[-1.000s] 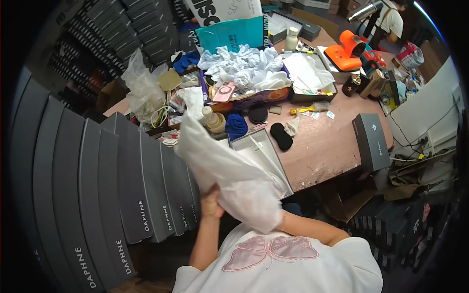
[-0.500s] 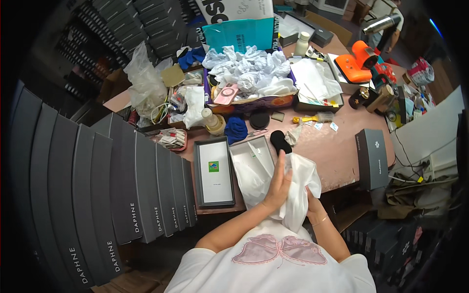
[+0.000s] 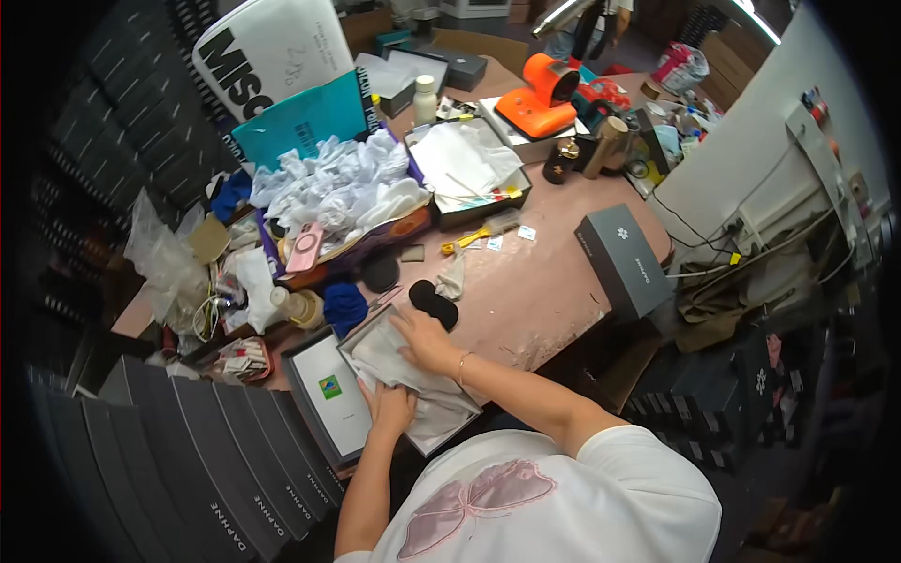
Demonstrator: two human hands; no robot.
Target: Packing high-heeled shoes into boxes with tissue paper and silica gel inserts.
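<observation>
Nearest the person, the left hand (image 3: 389,408) lies flat on the near end of a pale cloth bag (image 3: 408,375) that fills an open grey box (image 3: 427,399) at the tabletop's (image 3: 544,281) front edge. Its fingers are spread and pressing rather than gripping. The right hand (image 3: 422,338) rests on the far end of the same bag, fingers open and splayed, palm down, also holding nothing closed.

The bag already sits inside the box, lying fairly flat, though creases and a raised fold show along its middle. As a judgement, the placing is done and the smoothing or tucking is in hand. Whether anything is inside the bag cannot be told.

Just beside the box on the left lies its lid (image 3: 333,399), inner side up, white with a small green sticker; it is not yet on the box, so closing appears left to do.

A little farther, two black oval pads (image 3: 434,304) lie just past the right hand, outside the box. Beyond them a heap of crumpled white tissue paper (image 3: 333,183) sits in a tray, and a closed grey box (image 3: 624,263) stands apart to the right.
</observation>
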